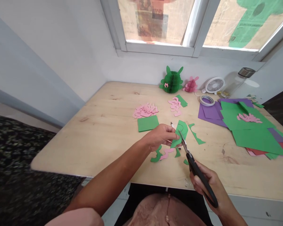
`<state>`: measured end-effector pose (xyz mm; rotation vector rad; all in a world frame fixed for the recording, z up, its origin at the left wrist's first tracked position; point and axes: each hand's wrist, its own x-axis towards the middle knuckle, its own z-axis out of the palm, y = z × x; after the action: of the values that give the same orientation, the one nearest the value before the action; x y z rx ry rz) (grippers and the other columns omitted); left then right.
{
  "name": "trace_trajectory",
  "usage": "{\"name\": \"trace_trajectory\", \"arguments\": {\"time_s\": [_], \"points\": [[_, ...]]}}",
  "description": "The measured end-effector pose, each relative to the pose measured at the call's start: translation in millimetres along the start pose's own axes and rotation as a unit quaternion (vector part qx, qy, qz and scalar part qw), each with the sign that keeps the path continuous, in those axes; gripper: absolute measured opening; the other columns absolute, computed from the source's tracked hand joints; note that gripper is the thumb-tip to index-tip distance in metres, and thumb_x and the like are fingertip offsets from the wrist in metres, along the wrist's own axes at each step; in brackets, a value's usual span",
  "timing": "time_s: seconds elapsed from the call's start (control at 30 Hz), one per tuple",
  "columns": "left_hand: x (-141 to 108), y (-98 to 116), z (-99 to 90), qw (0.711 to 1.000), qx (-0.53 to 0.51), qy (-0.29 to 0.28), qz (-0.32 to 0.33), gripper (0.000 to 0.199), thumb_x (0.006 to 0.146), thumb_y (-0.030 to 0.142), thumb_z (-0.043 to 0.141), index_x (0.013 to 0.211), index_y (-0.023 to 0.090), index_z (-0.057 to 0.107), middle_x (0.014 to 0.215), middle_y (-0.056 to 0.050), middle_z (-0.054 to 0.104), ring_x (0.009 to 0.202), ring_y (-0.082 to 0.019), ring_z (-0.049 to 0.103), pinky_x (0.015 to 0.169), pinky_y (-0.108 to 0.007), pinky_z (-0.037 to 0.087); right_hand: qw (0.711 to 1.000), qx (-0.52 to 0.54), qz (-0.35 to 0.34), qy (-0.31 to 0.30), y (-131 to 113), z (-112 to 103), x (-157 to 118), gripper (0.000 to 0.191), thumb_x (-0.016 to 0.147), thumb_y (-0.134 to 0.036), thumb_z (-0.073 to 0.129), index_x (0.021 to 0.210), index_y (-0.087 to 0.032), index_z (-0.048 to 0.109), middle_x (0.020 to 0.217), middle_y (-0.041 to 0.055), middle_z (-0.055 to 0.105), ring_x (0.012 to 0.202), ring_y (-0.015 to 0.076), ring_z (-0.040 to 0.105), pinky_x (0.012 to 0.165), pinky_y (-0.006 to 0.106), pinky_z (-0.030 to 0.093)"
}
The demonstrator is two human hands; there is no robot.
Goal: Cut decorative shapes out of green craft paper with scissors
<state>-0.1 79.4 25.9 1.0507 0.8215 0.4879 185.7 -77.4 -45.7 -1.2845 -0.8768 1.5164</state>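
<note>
Between the thumb and fingers of my left hand [163, 137] is a piece of green paper [182, 127] with a curved line drawn on it. My right hand [208, 180] grips black-handled scissors [194, 166], whose blades meet the green paper near my left fingertips. Under and beside my hands lie a green paper scrap [196, 135], a pink scrap [167, 153] and other small green offcuts [157, 156]. A pen [172, 125] lies partly hidden behind the paper. Just past my left hand rests a green paper rectangle [148, 123].
Pink cut-outs [145, 110] lie on the wooden table [85, 141]. Toward the wall stand a green paper figure [172, 82], a pink one [191, 85], a white fan [214, 84] and a bottle [238, 82]. A tape roll [207, 100] and stacked coloured sheets [259, 139] occupy the right.
</note>
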Motion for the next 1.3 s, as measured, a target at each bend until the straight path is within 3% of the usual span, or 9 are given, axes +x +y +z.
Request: {"name": "trace_trajectory", "arguments": {"time_s": [0.47, 0.93, 1.3], "points": [[0, -2, 3.4, 0.999, 0.005, 0.043, 0.002, 0.024, 0.057, 0.023, 0.067, 0.049, 0.018, 0.045, 0.051, 0.007, 0.040, 0.051, -0.007, 0.037, 0.053, -0.023, 0.031, 1.000, 0.001, 0.012, -0.003, -4, 2, 2, 0.062, 0.070, -0.037, 0.078, 0.125, -0.017, 0.057, 0.060, -0.0043, 0.040, 0.050, 0.0082, 0.023, 0.042, 0.022, 0.016], [1, -4, 2.4, 1.000, -0.009, 0.023, -0.004, 0.025, 0.059, 0.025, 0.068, 0.050, 0.018, 0.046, 0.056, 0.002, 0.052, 0.061, -0.013, 0.055, 0.056, -0.025, 0.034, 1.000, 0.001, 0.008, -0.012, -13, 7, 2, 0.062, 0.069, -0.040, 0.077, 0.124, -0.017, 0.059, 0.060, -0.0038, 0.041, 0.048, 0.0080, 0.023, 0.039, 0.021, 0.016], [-2, -4, 5.2, 0.997, -0.037, 0.065, 0.011, 0.020, 0.060, 0.026, 0.071, 0.059, 0.017, 0.053, 0.058, 0.004, 0.050, 0.057, -0.009, 0.051, 0.059, -0.025, 0.039, 1.000, -0.013, -0.003, -0.019, -12, 3, 3, 0.063, 0.072, -0.040, 0.075, 0.128, -0.020, 0.057, 0.059, -0.0043, 0.044, 0.046, 0.0077, 0.024, 0.040, 0.021, 0.016]]}}
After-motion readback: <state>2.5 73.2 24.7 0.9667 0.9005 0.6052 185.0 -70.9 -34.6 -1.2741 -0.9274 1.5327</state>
